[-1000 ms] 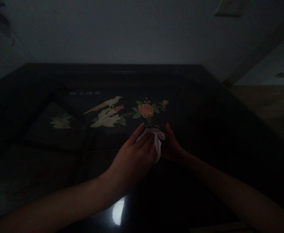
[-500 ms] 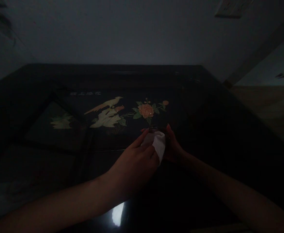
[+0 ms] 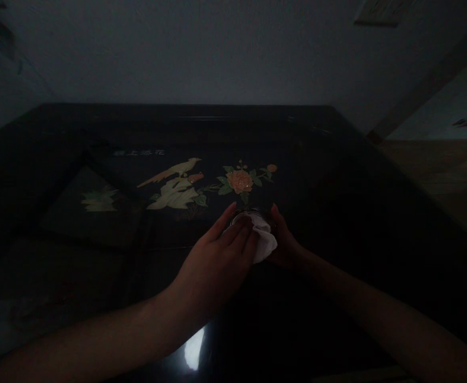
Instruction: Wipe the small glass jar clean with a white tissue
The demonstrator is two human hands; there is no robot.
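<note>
Just below the flower (image 3: 240,182): dark round thing (image 3: 246,211), rim showing, contents unclear. Left hand (image 3: 216,260) bunches white cloth (image 3: 266,244) at its mouth; right hand (image 3: 287,242) cups its side, grip unclear. Bare tabletop (image 3: 345,186) right of the flower, out to the edge. Base hidden; lower tabletop very dark.
</note>
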